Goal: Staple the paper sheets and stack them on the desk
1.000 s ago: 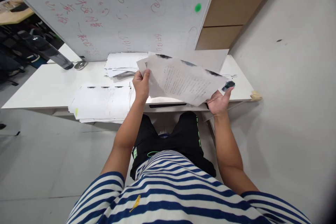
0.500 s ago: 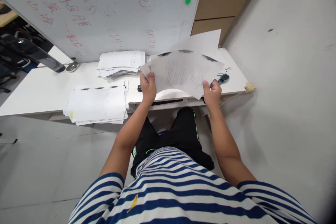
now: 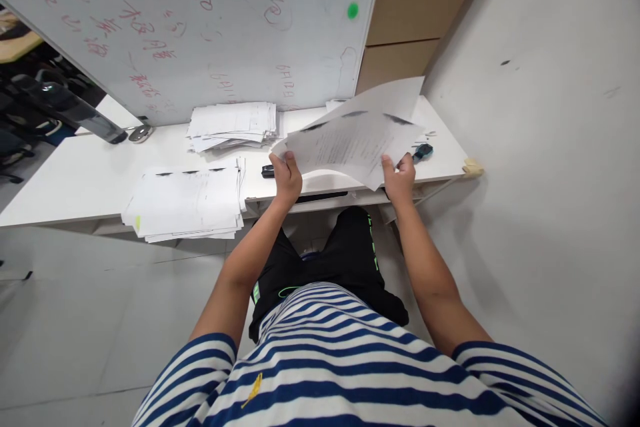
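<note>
Several printed sheets of paper (image 3: 345,143) are held up and bowed above the front edge of the white desk (image 3: 100,167). At their left edge, my left hand (image 3: 287,177) pinches them between thumb and fingers. The lower right corner is gripped by my right hand (image 3: 399,179). Dark marks run along the top of the front sheet, and a second sheet shows behind it. Just left of my left hand lies a small black object (image 3: 268,172), perhaps a stapler. A dark blue-green object (image 3: 423,152) rests beyond my right hand.
A paper stack (image 3: 187,203) overhangs the desk's front left; another stack (image 3: 233,125) lies behind it. The whiteboard (image 3: 175,33) with red writing stands at the back, beside brown boxes (image 3: 400,7). A computer mouse (image 3: 141,133) and dark bottle (image 3: 75,107) are at left.
The held sheets have shifted slightly, and their upper left part now bends more. Both hands stay on the paper, with the right slightly further left. The view has tilted up a little.
</note>
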Motion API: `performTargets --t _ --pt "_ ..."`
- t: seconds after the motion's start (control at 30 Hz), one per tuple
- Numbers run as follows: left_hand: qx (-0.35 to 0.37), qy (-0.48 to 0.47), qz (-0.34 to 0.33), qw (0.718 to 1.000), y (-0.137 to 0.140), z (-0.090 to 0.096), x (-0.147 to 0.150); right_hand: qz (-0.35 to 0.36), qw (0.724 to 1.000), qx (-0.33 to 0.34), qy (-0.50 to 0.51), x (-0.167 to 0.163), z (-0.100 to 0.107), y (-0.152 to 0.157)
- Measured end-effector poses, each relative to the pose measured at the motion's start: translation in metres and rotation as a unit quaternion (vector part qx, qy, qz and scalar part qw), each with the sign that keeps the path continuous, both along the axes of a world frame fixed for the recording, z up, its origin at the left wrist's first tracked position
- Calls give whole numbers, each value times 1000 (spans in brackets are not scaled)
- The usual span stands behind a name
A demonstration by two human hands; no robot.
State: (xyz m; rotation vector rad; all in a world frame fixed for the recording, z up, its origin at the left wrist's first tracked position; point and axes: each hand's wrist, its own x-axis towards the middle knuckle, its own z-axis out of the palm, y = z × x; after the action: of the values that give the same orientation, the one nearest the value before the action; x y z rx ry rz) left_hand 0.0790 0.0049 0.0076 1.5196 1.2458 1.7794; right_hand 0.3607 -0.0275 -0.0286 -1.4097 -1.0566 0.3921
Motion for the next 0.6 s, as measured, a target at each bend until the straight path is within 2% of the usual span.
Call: performTargets --t 0.1,0.23,0.47,0.6 --pt "-22 4 5 1000 -1 -14 -4 33 999 -24 18 -2 -17 0" --pt "-30 34 1 999 -1 -22 -12 23 999 -14 30 2 -29 1" --pt "-63 44 -39 996 3 -18 -22 72 988 -2 139 6 -30 6" --pt "-59 23 -49 997 5 -15 -23 59 990 -4 127 6 -28 7"
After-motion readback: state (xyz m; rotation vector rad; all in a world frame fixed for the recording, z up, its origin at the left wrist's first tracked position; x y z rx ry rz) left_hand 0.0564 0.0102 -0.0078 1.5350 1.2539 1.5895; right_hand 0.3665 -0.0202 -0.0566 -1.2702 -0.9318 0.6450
